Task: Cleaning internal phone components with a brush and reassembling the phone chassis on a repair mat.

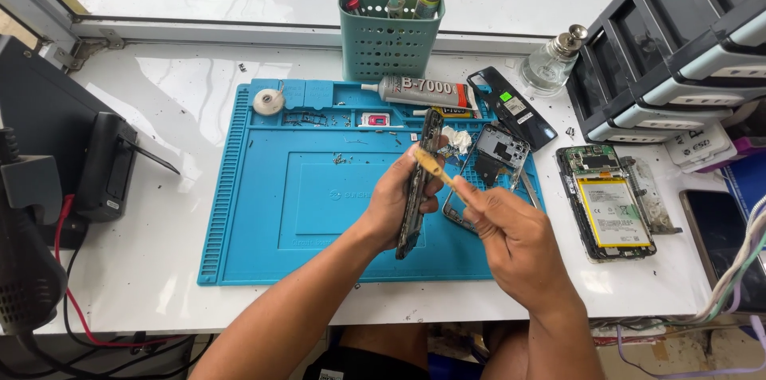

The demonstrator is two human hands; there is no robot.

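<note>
Holding a phone frame on edge, the left hand has its fingers wrapped round the long side, closed on it. Frame stands nearly upright, top tilted slightly away, over the middle-right of the blue mat.

Right hand pinches a small yellowish tool between thumb and fingers, closed on it. Tool tip points up-left and meets the frame's upper edge; can't tell from this angle whether it's a brush or a scraper.

Just behind the hands, on the mat's right edge: a second bare frame lying flat, camera cutout at top, with a wad of white tissue beside it. A dark back cover lies angled beyond that, partly off the mat.

Right of the mat, on the white table: an opened phone with its yellow battery showing, flat, well apart from both hands.

Along the mat's top edge: glue tube lying sideways, a small white roll, loose screws scattered in the trays. Green basket with tools stands just behind the tube. Glass bottle with metal cap sits near the grey drawer unit at top right.

Left side: black device with red wire running off the table edge.
</note>
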